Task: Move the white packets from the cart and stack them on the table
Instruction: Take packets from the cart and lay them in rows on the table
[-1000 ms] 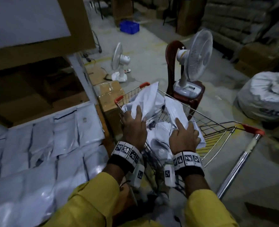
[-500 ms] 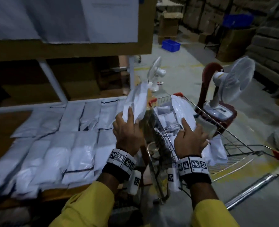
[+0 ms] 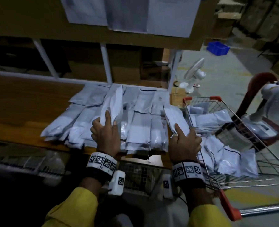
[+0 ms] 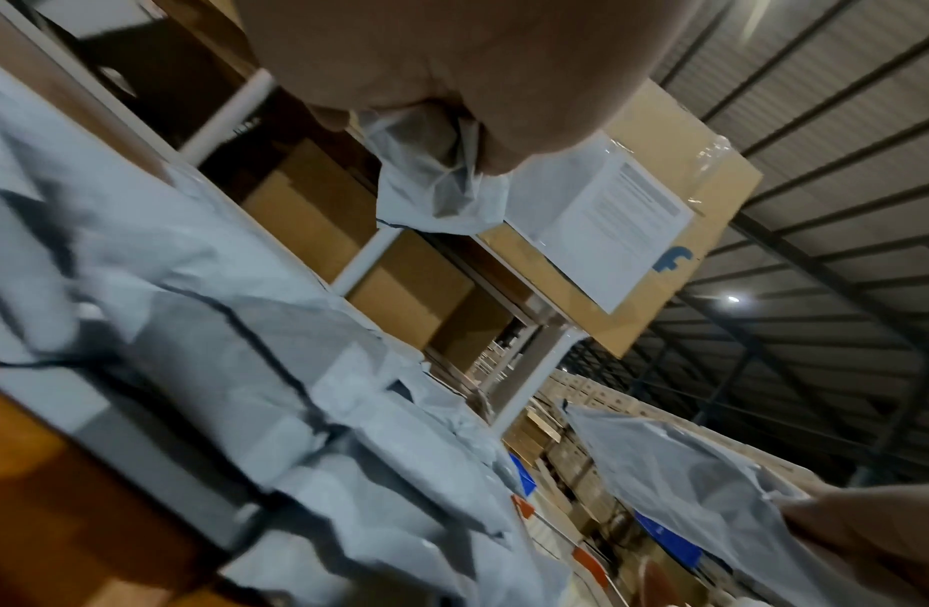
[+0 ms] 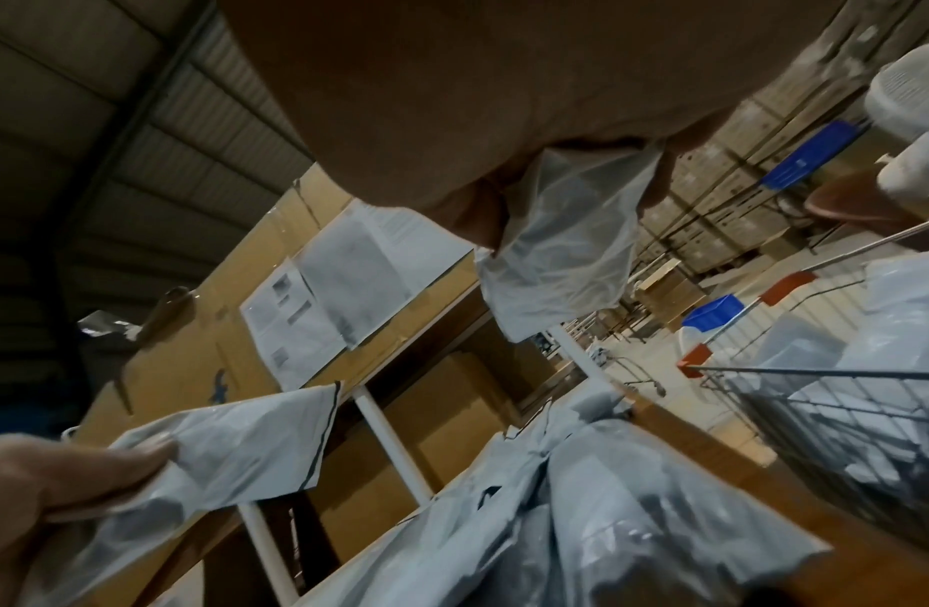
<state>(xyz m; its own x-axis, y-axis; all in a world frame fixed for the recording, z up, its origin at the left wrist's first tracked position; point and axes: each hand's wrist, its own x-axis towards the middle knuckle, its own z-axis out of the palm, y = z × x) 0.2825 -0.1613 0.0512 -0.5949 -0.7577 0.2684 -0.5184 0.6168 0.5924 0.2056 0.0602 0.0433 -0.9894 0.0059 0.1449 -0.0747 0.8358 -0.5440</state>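
Head view: long brown wooden table (image 3: pixel 26 102) carrying rows of flat white plastic packets (image 3: pixel 140 126); beside it, right, wire shopping cart with red corners (image 3: pixel 217 102) holding more white packets (image 3: pixel 230 159). Left hand (image 3: pixel 106 135), fingers clamped on one long white packet (image 3: pixel 113 104) above the rows. Right hand (image 3: pixel 183 143) gripping another white packet (image 3: pixel 176 118) between table and cart.

Dim warehouse, grey concrete floor (image 3: pixel 225 82). White-framed shelf (image 3: pixel 105 63) holds cardboard boxes (image 3: pixel 125 66). Blue crate (image 3: pixel 218 48), white fan (image 3: pixel 195 74), stacked cartons beyond.
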